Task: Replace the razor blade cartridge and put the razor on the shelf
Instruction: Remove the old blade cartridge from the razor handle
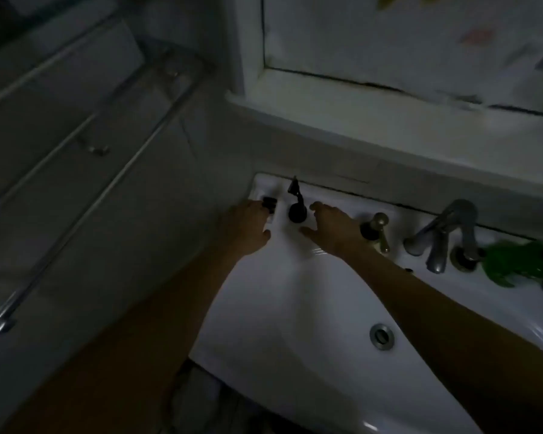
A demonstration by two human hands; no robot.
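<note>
Ideally, with the left hand (248, 225) apparently touching the small dark cartridge (269, 204) and the right hand (333, 228) spread, grasping nothing, beside the upright razor (296, 203), pinch each firmly on the sink rim (336, 195).

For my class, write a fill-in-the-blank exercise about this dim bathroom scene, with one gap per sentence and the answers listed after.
1. Both hands reach toward the back ____ corner of the white sink.
2. The dark razor stands between the left hand and the ____ hand.
3. The left hand's fingers touch a small ____ object on the rim.
4. The bright ____ item lies right of the faucet.

Answers: left; right; dark; green
</note>
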